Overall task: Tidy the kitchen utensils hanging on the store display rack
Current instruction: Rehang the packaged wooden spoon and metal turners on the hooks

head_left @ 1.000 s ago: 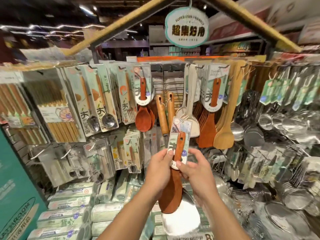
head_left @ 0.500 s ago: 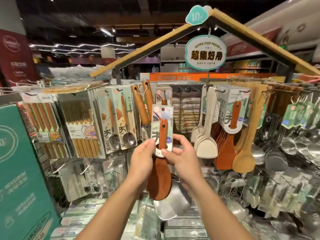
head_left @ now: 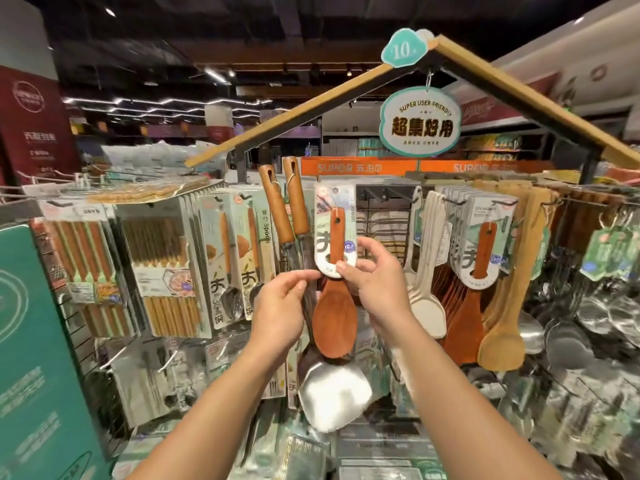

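A reddish wooden spoon (head_left: 334, 320) on a white and green backing card (head_left: 335, 206) is held up in front of the rack's top row. My right hand (head_left: 379, 292) grips the card's lower right edge, thumb on its front. My left hand (head_left: 280, 306) pinches the card's lower left corner with its fingertips. Just behind the spoon hang two steel spatulas with wooden handles (head_left: 296, 199); one steel blade (head_left: 332, 393) shows below the spoon. Bare black hooks (head_left: 391, 195) stick out to the right of the card's top.
Chopstick packs (head_left: 166, 271) and carded spoons (head_left: 242, 258) hang at left. White rice paddles (head_left: 427, 299), carded wooden spatulas (head_left: 481, 258) and pale wooden spoons (head_left: 502, 341) hang at right, steel ladles (head_left: 595, 313) beyond. A teal box (head_left: 38, 358) stands at the left edge.
Both hands have lifted the carded spoon from low in front of the rack up to the top row. The view has tilted upward with it.
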